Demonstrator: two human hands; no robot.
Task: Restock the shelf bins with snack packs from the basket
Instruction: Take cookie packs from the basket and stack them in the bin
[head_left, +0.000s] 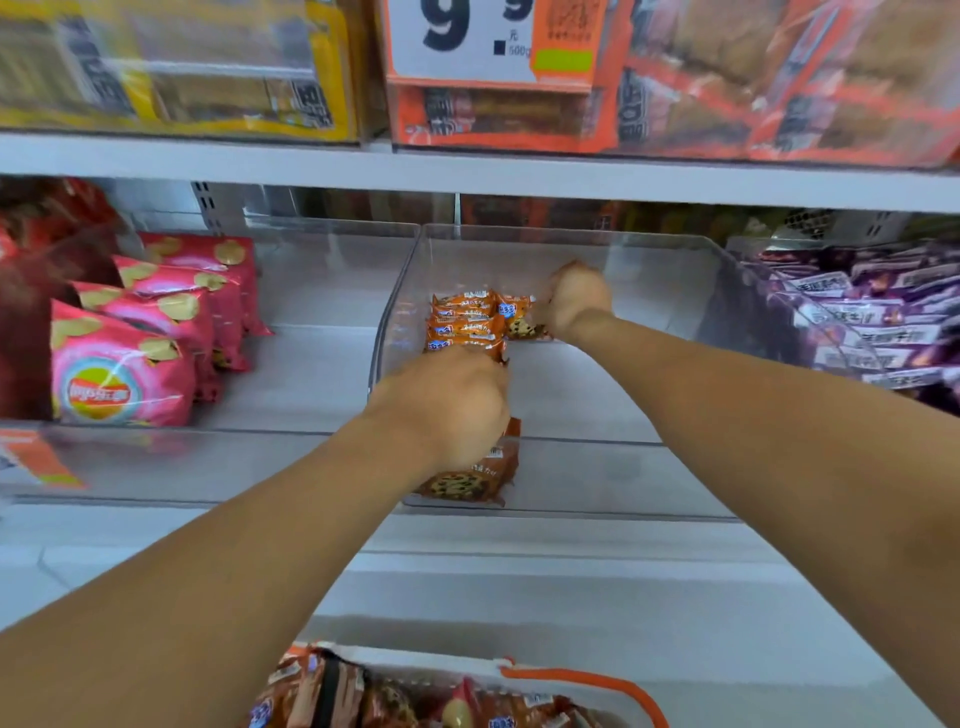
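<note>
A clear plastic shelf bin (675, 291) sits in the middle of the lower shelf. At its back left stands a row of orange cookie snack packs (465, 319). My left hand (447, 410) reaches into the bin's front and grips an orange cookie pack (470, 480) that hangs below the fist. My right hand (574, 301) is deep in the bin, fingers curled on an orange pack (519, 322) beside the row. The basket (613, 691), white with an orange rim, lies at the bottom edge and holds more cookie packs (395, 696).
Pink chip bags (124, 364) fill the bin to the left, purple snack packs (878, 322) the bin to the right. The shelf above (467, 171) carries yellow and orange packs and a price sign (467, 41).
</note>
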